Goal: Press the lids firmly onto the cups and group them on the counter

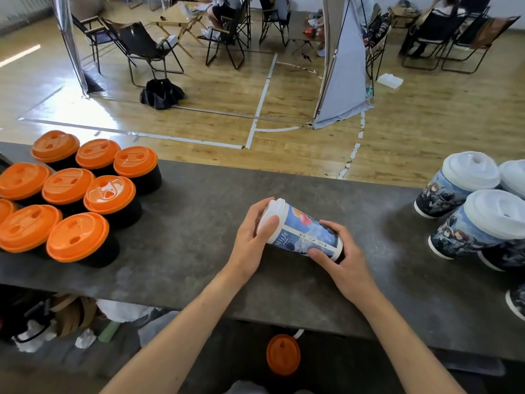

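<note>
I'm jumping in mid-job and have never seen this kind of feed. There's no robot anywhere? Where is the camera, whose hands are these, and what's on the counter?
There is no machine here: a person works bare-handed. The single picture comes from a wide-angle camera worn on their head, looking forward and down, so both arms enter from the bottom edge. The left hand curls round the white lid of a blue printed cup, and the right hand grips the cup's base end. The cup is tipped almost onto its side over the grey counter. On the left stands a cluster of black cups with orange lids. On the right are printed cups with white lids. Below the counter's near edge is one more orange lid.
</note>
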The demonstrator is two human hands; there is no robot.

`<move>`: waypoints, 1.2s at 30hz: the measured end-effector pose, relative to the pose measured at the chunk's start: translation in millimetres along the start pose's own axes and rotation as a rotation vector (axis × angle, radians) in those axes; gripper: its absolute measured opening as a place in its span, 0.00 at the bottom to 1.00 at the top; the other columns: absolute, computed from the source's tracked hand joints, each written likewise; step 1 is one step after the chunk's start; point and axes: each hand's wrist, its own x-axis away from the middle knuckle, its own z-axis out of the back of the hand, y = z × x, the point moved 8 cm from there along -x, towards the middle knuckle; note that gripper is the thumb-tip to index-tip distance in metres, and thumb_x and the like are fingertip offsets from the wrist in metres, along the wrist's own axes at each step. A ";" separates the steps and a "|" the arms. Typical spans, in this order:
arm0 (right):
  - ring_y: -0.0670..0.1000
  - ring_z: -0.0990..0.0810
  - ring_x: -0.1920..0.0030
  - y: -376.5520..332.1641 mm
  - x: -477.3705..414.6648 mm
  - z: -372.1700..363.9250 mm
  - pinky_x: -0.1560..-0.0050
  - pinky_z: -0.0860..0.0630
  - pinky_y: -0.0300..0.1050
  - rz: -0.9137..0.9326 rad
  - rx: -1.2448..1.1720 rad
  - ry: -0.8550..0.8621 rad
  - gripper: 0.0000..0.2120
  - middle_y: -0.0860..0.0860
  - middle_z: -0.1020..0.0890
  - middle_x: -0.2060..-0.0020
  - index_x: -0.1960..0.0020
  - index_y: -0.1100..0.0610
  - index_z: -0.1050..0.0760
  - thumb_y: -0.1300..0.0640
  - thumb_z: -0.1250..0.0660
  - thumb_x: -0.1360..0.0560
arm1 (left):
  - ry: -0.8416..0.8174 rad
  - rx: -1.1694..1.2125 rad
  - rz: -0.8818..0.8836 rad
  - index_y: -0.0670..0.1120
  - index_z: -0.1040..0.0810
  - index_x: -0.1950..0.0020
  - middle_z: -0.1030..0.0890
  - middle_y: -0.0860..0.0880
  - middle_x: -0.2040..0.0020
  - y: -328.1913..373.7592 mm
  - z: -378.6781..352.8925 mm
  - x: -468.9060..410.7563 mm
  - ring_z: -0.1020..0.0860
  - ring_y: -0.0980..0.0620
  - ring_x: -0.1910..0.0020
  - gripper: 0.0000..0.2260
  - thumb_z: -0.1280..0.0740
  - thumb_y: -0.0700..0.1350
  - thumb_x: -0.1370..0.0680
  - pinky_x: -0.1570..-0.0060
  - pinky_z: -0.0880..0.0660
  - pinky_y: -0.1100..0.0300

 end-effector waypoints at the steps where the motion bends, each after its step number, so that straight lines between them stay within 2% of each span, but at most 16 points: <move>1: 0.40 0.20 0.41 -0.6 -0.2 0.3 0.50 0.20 0.35 0.007 -0.004 0.000 0.32 0.43 0.22 0.39 0.31 0.47 0.33 0.45 0.25 0.31 | 0.021 0.000 -0.017 0.50 0.28 0.31 0.19 0.49 0.39 1.3 0.7 0.9 0.18 0.51 0.40 0.26 0.34 0.61 0.25 0.47 0.20 0.61; 3: 0.39 0.22 0.38 0.1 -0.9 1.1 0.47 0.21 0.35 0.018 -0.002 -0.003 0.35 0.42 0.24 0.37 0.30 0.47 0.34 0.46 0.23 0.33 | 0.049 -0.014 -0.044 0.51 0.26 0.33 0.18 0.49 0.41 1.9 1.8 3.1 0.17 0.49 0.41 0.24 0.32 0.60 0.25 0.49 0.19 0.59; 5: 0.39 0.21 0.41 0.9 -1.2 0.4 0.49 0.20 0.36 0.012 0.030 -0.015 0.36 0.42 0.24 0.39 0.32 0.47 0.33 0.46 0.22 0.35 | 0.049 -0.015 -0.051 0.53 0.26 0.33 0.18 0.51 0.41 2.3 2.2 4.3 0.18 0.48 0.40 0.24 0.30 0.62 0.26 0.48 0.18 0.57; 8: 0.41 0.19 0.46 2.9 -2.3 3.8 0.54 0.20 0.37 -0.010 0.004 0.016 0.29 0.45 0.21 0.42 0.36 0.44 0.32 0.44 0.22 0.32 | -0.017 -0.016 -0.055 0.54 0.28 0.29 0.22 0.52 0.34 3.4 -1.7 3.5 0.22 0.50 0.34 0.30 0.32 0.69 0.25 0.43 0.21 0.58; 10: 0.41 0.18 0.48 3.5 -2.8 6.7 0.57 0.20 0.37 -0.023 -0.040 0.031 0.23 0.46 0.19 0.44 0.39 0.44 0.31 0.43 0.25 0.30 | -0.052 -0.009 -0.054 0.55 0.29 0.27 0.24 0.53 0.32 4.1 -5.4 3.9 0.23 0.50 0.32 0.28 0.33 0.66 0.23 0.42 0.22 0.59; 12: 0.43 0.17 0.48 1.6 -2.3 4.9 0.57 0.20 0.38 -0.012 -0.021 0.013 0.22 0.46 0.18 0.46 0.40 0.45 0.29 0.42 0.25 0.29 | -0.018 0.017 -0.062 0.53 0.28 0.28 0.22 0.53 0.34 5.3 -3.3 4.5 0.22 0.51 0.34 0.25 0.32 0.62 0.23 0.43 0.22 0.60; 16: 0.45 0.19 0.43 -3.9 -0.3 -6.1 0.48 0.22 0.35 0.088 0.113 -0.051 0.30 0.43 0.21 0.42 0.36 0.47 0.27 0.39 0.23 0.33 | 0.085 0.057 -0.095 0.46 0.26 0.32 0.19 0.50 0.39 10.1 4.4 4.6 0.19 0.56 0.42 0.36 0.32 0.72 0.27 0.48 0.23 0.64; 19: 0.41 0.19 0.42 -0.1 0.3 -10.7 0.47 0.20 0.37 0.038 0.142 -0.094 0.35 0.42 0.20 0.41 0.35 0.43 0.32 0.38 0.21 0.35 | 0.079 0.051 -0.103 0.46 0.27 0.30 0.20 0.50 0.37 9.9 4.3 3.9 0.20 0.54 0.40 0.39 0.36 0.76 0.27 0.46 0.23 0.63; 23: 0.41 0.18 0.45 2.8 -0.7 -9.5 0.47 0.19 0.41 0.004 0.151 -0.100 0.30 0.41 0.19 0.43 0.36 0.43 0.31 0.36 0.24 0.32 | 0.009 0.062 -0.036 0.49 0.32 0.25 0.22 0.51 0.34 1.7 0.5 3.0 0.21 0.50 0.35 0.38 0.37 0.74 0.26 0.44 0.21 0.59; 27: 0.42 0.22 0.39 -2.1 -1.9 -10.9 0.43 0.22 0.37 0.057 0.167 -0.094 0.37 0.37 0.25 0.40 0.30 0.45 0.31 0.30 0.28 0.33 | 0.057 0.075 -0.016 0.48 0.30 0.26 0.21 0.54 0.36 -0.5 3.8 1.4 0.20 0.51 0.35 0.41 0.33 0.75 0.29 0.44 0.21 0.57; 30: 0.42 0.22 0.39 3.8 -2.4 -10.3 0.42 0.22 0.41 0.035 0.151 -0.091 0.36 0.37 0.23 0.39 0.31 0.38 0.34 0.28 0.27 0.35 | 0.044 0.064 -0.014 0.51 0.30 0.27 0.20 0.56 0.35 -2.0 2.7 0.4 0.21 0.50 0.34 0.39 0.34 0.76 0.29 0.42 0.21 0.56; 32: 0.41 0.21 0.40 7.9 -2.7 -8.1 0.43 0.21 0.43 0.002 0.139 -0.077 0.34 0.39 0.22 0.39 0.34 0.34 0.35 0.28 0.27 0.35 | 0.007 0.066 0.006 0.50 0.33 0.24 0.22 0.52 0.31 -3.0 -0.5 1.0 0.22 0.50 0.33 0.41 0.38 0.76 0.27 0.42 0.21 0.56; 36: 0.38 0.20 0.43 3.5 -1.8 -7.6 0.48 0.23 0.32 -0.006 0.134 -0.067 0.29 0.41 0.20 0.40 0.35 0.37 0.34 0.37 0.26 0.32 | 0.013 0.082 0.041 0.52 0.32 0.24 0.23 0.48 0.31 -5.5 0.6 -0.6 0.21 0.47 0.34 0.32 0.35 0.65 0.24 0.46 0.20 0.59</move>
